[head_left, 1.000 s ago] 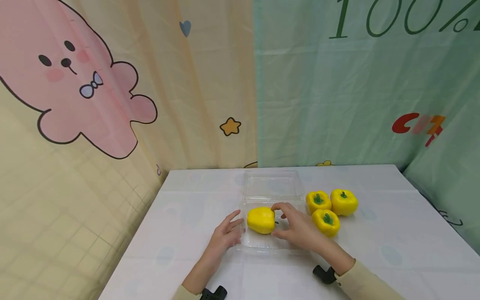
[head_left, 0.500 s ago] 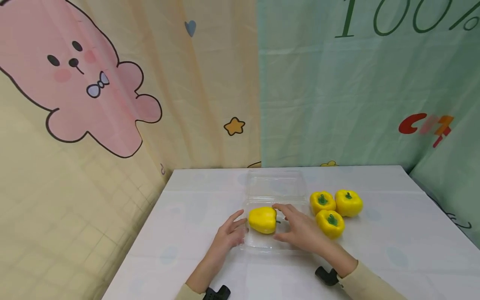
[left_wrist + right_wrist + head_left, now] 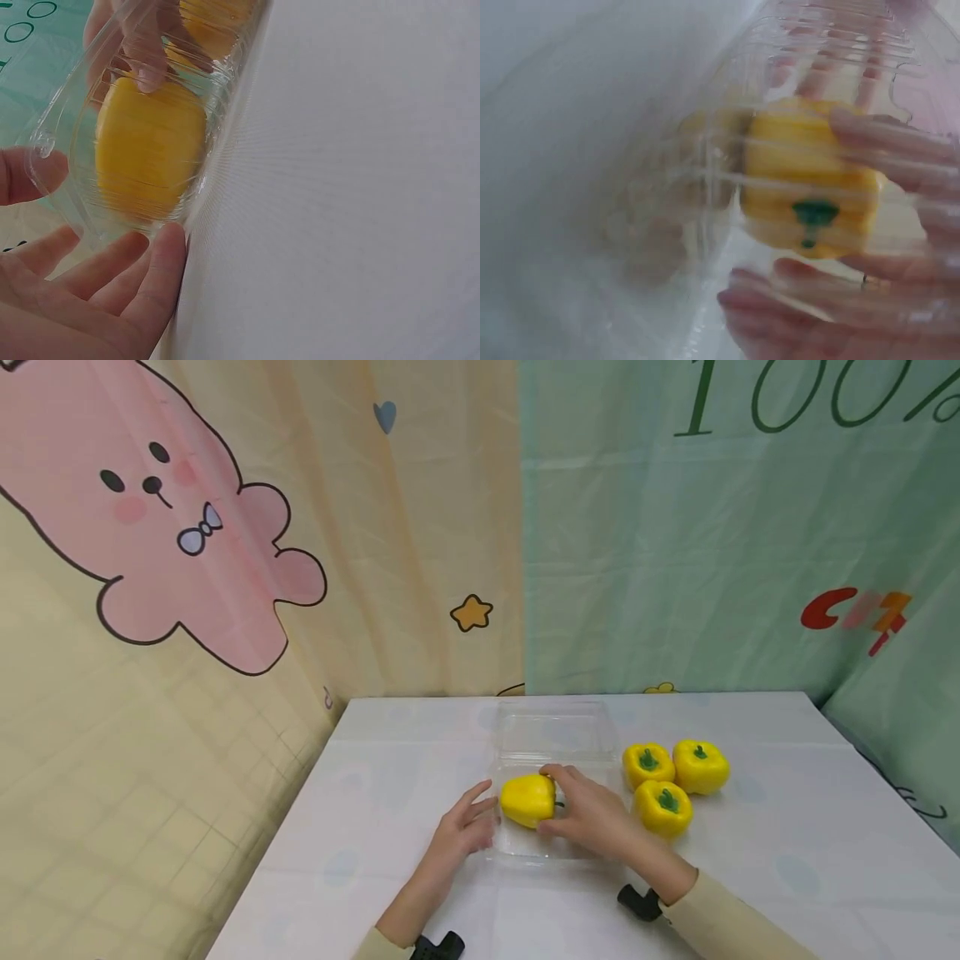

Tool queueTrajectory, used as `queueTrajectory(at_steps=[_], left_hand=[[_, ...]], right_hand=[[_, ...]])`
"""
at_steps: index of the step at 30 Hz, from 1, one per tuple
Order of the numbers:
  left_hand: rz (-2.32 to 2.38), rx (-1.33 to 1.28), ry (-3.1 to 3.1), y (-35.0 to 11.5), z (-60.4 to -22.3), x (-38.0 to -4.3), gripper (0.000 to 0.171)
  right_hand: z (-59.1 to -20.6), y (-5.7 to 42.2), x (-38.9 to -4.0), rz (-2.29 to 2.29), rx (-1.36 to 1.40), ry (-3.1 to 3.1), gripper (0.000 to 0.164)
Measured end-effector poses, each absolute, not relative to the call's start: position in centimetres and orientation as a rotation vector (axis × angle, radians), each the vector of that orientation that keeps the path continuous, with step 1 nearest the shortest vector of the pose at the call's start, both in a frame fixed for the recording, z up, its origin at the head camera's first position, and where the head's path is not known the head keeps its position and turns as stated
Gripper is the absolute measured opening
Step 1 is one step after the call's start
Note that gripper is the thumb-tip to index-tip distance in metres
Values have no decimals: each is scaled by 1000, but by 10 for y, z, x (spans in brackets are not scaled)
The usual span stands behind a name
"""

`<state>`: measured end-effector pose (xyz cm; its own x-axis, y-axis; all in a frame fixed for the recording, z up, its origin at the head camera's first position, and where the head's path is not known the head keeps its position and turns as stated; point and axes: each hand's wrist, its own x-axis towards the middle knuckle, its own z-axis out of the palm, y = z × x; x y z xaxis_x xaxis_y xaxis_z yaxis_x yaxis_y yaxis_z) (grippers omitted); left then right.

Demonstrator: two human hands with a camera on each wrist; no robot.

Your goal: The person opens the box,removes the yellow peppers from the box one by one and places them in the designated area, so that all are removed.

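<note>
A yellow bell pepper [image 3: 528,801] lies on its side in the base of a clear plastic clamshell box [image 3: 525,847], its green stem pointing right. My right hand [image 3: 588,810] reaches over the box's right side and holds the pepper near its stem end, thumb and fingers on opposite sides. At the left wall of the box is my left hand [image 3: 461,831], its fingers extended and fingertips against the plastic; the left wrist view shows its thumb at the rim. Through the clear wall in the right wrist view, the pepper's green stem [image 3: 814,214] shows, blurred.
Three more yellow bell peppers [image 3: 663,808] stand grouped right of the box, stems up. The box's lid [image 3: 555,731] lies opened toward the back of the white-covered table [image 3: 360,810]. Printed curtains [image 3: 420,527] hang behind and beside the table.
My right hand's fingers have closed in on the pepper from slightly apart. My left hand stays at the box's left side. The head view has shifted a little.
</note>
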<state>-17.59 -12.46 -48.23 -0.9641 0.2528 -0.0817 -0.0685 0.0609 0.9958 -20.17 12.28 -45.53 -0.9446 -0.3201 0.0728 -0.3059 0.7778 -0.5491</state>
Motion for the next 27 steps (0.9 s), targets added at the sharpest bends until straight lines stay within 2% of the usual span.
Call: queueTrajectory(at_steps=[27], left_hand=[[1990,213,2117,-124,-485,-176,60]], right_hand=[[-449,124,-190,-1084,-477,2945,78]])
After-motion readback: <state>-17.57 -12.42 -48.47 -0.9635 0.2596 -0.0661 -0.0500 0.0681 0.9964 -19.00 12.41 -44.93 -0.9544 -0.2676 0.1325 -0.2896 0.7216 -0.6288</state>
